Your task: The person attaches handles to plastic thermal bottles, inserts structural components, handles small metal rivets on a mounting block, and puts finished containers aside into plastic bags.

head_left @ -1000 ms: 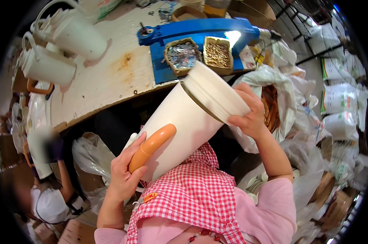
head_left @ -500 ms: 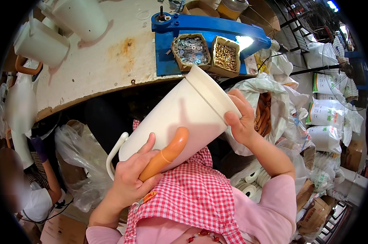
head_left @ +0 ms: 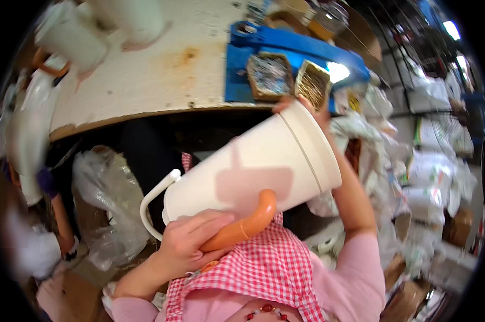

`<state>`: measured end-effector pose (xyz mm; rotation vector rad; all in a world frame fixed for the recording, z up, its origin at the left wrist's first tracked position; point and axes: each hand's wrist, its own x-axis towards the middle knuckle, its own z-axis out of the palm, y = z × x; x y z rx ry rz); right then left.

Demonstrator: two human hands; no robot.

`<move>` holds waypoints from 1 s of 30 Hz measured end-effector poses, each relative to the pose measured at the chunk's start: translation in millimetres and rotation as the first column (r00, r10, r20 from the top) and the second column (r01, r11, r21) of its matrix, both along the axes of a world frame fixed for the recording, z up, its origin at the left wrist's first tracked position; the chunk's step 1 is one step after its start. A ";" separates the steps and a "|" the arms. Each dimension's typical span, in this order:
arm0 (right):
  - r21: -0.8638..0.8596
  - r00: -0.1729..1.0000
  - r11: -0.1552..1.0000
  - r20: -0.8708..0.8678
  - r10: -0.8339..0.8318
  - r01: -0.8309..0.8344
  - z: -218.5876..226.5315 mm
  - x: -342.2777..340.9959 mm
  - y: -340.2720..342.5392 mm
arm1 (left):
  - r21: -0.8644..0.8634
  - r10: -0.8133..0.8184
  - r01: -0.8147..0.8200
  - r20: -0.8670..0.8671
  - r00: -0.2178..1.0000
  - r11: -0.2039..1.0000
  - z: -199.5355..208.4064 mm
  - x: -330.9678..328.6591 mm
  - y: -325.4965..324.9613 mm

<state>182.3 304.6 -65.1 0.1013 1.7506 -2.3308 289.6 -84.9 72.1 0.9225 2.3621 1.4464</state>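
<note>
A tall white plastic bucket (head_left: 253, 155) lies tilted across my lap, its wide rimmed end toward the right. A white curved bar (head_left: 150, 206) sticks out at its narrow end. My left hand (head_left: 186, 244) is closed around an orange curved handle (head_left: 247, 225) at the bucket's near side; whether the handle is fixed to it I cannot tell. My right hand (head_left: 318, 111) is behind the bucket's rim, close to a box of small brass-coloured parts (head_left: 313, 86). Its fingers are blurred and mostly hidden. Beside that box stands one of grey washers (head_left: 270, 75).
A blue metal machine (head_left: 301, 45) with a bright lamp stands on the worktable (head_left: 146, 80). More white buckets (head_left: 73, 45) are at the far left. Plastic sacks (head_left: 360, 139) crowd the right. A co-worker's purple-gloved hand (head_left: 46, 182) shows at the left.
My right hand has left the bucket's rim and moved up behind it toward the boxes. The bucket and handle have shifted right in view, and the bucket has turned slightly.
</note>
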 end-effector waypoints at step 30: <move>0.021 0.964 0.964 0.003 -0.264 0.264 33.4 42.3 -58.9 | -0.779 -0.335 -0.622 -0.609 0.719 0.080 30.0 -303.0 -268.4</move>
